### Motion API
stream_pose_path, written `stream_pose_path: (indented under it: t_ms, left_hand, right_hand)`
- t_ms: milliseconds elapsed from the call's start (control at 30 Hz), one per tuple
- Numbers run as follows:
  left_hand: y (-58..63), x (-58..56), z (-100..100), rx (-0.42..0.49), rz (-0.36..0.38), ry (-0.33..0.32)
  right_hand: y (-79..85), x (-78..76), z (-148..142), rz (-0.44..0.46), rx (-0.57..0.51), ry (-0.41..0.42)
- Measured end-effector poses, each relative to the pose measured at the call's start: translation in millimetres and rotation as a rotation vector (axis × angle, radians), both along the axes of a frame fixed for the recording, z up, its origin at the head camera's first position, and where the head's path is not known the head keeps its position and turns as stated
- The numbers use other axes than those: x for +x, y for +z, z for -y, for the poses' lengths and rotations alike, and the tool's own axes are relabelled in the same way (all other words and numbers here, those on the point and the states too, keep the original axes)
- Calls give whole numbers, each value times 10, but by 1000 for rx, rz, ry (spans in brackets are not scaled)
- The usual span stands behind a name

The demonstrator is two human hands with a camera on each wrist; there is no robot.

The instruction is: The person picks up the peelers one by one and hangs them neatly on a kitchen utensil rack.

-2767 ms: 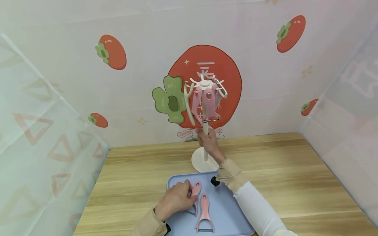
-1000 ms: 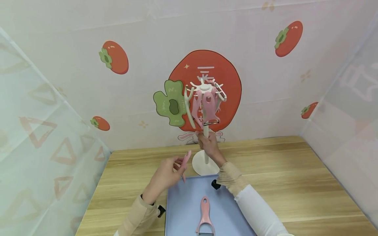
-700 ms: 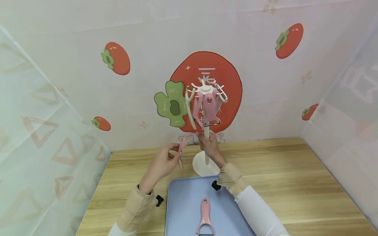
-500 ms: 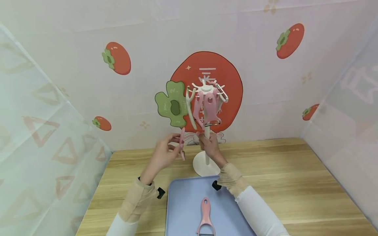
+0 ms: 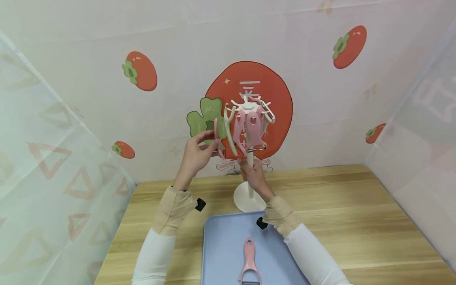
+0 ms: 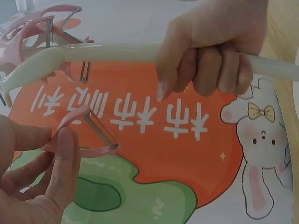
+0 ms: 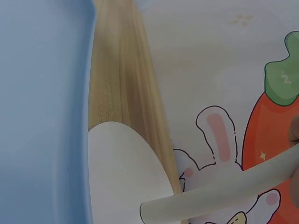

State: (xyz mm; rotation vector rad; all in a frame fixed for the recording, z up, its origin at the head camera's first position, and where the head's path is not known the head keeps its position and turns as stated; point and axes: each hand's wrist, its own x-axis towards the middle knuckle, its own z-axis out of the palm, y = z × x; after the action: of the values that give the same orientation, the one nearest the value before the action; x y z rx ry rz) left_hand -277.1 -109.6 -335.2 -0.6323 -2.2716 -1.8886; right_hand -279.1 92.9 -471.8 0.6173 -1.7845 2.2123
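Observation:
In the head view my left hand (image 5: 197, 155) pinches a pink peeler (image 5: 216, 136) just left of the white rack (image 5: 248, 106). The left wrist view shows that peeler's metal blade (image 6: 101, 128) pointing away from my fingertips. My right hand (image 5: 253, 173) grips the rack's upright pole (image 5: 250, 190), its fingers curled round it. Pink peelers (image 5: 254, 128) and a white peeler (image 5: 229, 128) hang from the rack's hooks. One more pink peeler (image 5: 249, 261) lies on the blue tray (image 5: 224, 245). In the right wrist view my right hand shows only at the right edge.
The rack's round white base (image 5: 246, 200) stands on the wooden table (image 5: 338, 209) directly behind the tray. A fabric backdrop printed with persimmons (image 5: 140, 71) rises behind the table, and light panels (image 5: 42, 118) enclose both sides.
My left hand has picked up a pink peeler from the tray and raised it to the left of the rack, just below hook height. My right hand stays on the pole.

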Motion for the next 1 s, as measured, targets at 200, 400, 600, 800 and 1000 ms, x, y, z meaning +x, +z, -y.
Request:
stream_pose_path:
  t_ms: [200,400,600,800,1000]
  left_hand:
    - [81,-42,-106,68,-25,23]
    - [199,-114,-181,96,-99,71]
    - [259,-156,-226,112,-127,89]
    - [275,-189,-282,126,-124,100]
    - [331,-228,-318,108,-155,117]
  right_hand:
    - [-2,7,1,-5,17,-7]
    - [-16,-1,-2,1,20,-13]
    - [-23,13,8,25,11,-6]
    - [-36,25,8,31,18,-10]
    - [-15,12,1,0,36,-19]
